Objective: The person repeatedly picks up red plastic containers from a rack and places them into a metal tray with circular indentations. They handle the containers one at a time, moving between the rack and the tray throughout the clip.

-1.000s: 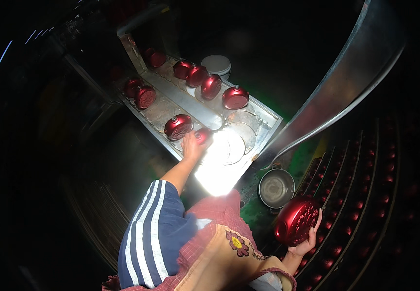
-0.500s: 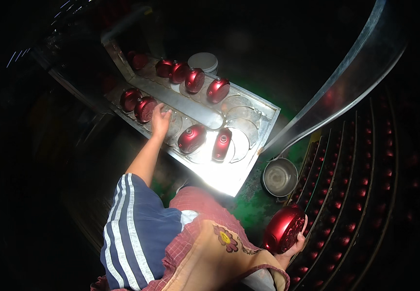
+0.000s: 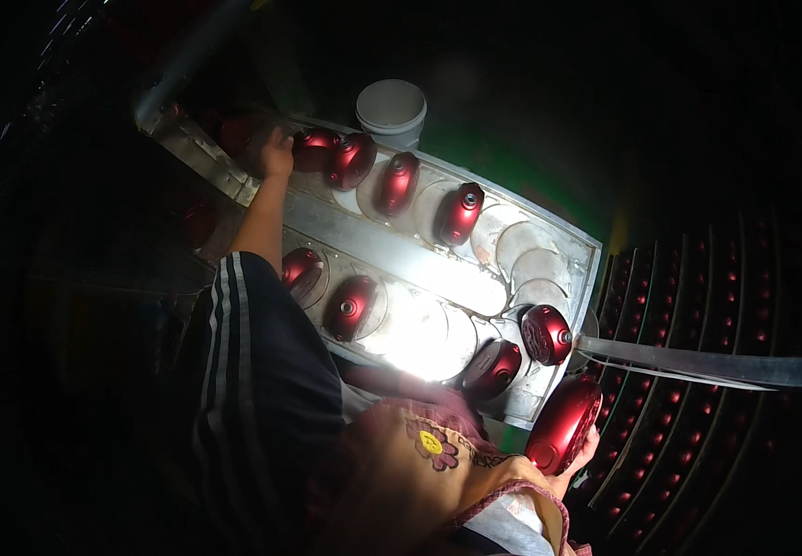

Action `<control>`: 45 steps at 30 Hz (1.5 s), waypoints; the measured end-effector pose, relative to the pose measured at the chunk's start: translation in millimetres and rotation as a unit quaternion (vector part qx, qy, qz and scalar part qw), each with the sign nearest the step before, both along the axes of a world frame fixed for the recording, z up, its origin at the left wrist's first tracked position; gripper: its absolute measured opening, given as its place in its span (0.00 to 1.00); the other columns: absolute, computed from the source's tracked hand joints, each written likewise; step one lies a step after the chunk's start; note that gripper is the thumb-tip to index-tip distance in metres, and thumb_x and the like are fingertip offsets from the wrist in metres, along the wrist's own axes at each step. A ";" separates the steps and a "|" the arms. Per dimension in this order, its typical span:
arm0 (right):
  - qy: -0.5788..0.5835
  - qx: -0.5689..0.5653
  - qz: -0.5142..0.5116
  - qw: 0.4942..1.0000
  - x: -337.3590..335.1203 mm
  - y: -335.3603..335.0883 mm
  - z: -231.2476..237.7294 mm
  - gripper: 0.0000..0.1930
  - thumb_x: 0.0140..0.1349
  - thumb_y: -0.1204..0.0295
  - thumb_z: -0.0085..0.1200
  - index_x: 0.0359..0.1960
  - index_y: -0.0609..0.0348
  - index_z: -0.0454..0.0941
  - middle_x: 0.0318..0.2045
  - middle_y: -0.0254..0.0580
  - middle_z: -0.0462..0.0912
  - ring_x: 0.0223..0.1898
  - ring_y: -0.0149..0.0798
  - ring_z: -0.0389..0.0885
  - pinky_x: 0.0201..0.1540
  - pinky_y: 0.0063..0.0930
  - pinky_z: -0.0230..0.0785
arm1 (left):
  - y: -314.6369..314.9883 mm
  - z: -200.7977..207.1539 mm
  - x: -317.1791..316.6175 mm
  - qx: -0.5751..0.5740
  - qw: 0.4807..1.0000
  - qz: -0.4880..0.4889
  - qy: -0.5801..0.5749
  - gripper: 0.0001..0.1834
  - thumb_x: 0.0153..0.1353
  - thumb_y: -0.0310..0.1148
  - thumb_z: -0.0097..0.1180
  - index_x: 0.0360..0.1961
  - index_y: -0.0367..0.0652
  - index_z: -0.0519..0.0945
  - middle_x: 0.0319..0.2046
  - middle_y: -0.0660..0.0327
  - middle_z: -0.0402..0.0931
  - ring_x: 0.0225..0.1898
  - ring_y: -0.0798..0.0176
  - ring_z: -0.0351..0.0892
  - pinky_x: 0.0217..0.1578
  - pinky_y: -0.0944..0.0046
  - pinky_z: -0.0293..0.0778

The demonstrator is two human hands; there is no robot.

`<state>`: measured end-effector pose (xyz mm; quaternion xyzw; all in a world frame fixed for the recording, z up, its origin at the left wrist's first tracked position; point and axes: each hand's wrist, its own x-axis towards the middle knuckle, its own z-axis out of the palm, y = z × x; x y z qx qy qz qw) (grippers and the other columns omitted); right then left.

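Observation:
My right hand [image 3: 584, 454] is closed around the right side of a glossy, flattened round red bottle [image 3: 564, 424], held low near my body. Reaching out to the far side, my left hand [image 3: 278, 155] has its fingers loosely bent and apart, right beside a red bottle [image 3: 315, 150]; whether they touch it is hard to tell. More red bottles with small necks, such as one in the near row [image 3: 350, 308] and one in the far row [image 3: 461, 213], stand on the overlapping metal plates of a long conveyor [image 3: 545, 269]. Another pair [image 3: 492, 368] sits at its right end.
A white bucket [image 3: 392, 107] stands behind the conveyor. A curved metal strip [image 3: 697, 360] sticks out from its right end. On the right, racks [image 3: 670, 371] hold many small red shiny items. A metal bar [image 3: 202, 153] crosses the conveyor at left. Surroundings are dark.
My left hand has moved from a near-row bottle across to the far row. The near-row bottles have travelled right, two reaching the conveyor's right end. My right hand still holds its bottle, now turned more edge-on.

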<state>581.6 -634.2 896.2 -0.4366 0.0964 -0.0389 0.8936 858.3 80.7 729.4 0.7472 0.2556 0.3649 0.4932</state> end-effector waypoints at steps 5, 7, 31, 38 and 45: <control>0.014 -0.053 -0.018 0.998 16.2 71.8 23.6 0.35 0.61 0.60 0.49 0.70 0.55 0.55 0.60 0.47 0.70 0.58 0.46 0.72 0.60 0.42 0.67 | 29.1 -40.1 45.6 0.163 0.970 0.034 0.179 0.28 0.56 0.41 0.65 0.58 0.50 0.76 0.48 0.45 0.80 0.51 0.42 0.79 0.51 0.52 0.74; 0.021 -0.070 -0.016 0.997 22.2 86.3 28.5 0.36 0.60 0.60 0.49 0.70 0.55 0.55 0.60 0.47 0.70 0.58 0.46 0.72 0.60 0.42 0.67 | 29.9 -39.9 44.7 0.174 0.977 0.037 0.114 0.23 0.56 0.40 0.65 0.54 0.51 0.79 0.41 0.46 0.82 0.45 0.43 0.81 0.45 0.51 0.76; -0.024 -0.045 0.065 0.997 87.6 165.5 40.1 0.33 0.65 0.62 0.47 0.69 0.64 0.56 0.65 0.53 0.64 0.66 0.45 0.65 0.70 0.40 0.54 | -166.9 125.5 -99.1 -0.239 0.898 -0.367 0.047 0.21 0.71 0.30 0.48 0.62 0.35 0.68 0.55 0.51 0.77 0.43 0.67 0.81 0.42 0.72 0.77; -0.165 0.361 0.070 0.915 3.2 26.4 23.8 0.33 0.67 0.54 0.48 0.69 0.58 0.58 0.58 0.59 0.69 0.55 0.55 0.73 0.48 0.53 0.78 | -238.1 116.0 -138.9 -0.323 0.861 -0.364 0.151 0.16 0.68 0.31 0.52 0.55 0.36 0.75 0.48 0.53 0.80 0.42 0.67 0.79 0.41 0.71 0.75; -0.096 0.368 -0.144 0.914 -60.5 -79.6 -27.4 0.36 0.60 0.50 0.55 0.65 0.58 0.64 0.55 0.56 0.68 0.49 0.49 0.75 0.38 0.38 0.80 | -312.2 138.5 -125.2 -0.304 0.844 -0.405 0.176 0.16 0.68 0.31 0.52 0.54 0.37 0.75 0.47 0.54 0.81 0.41 0.69 0.79 0.40 0.73 0.75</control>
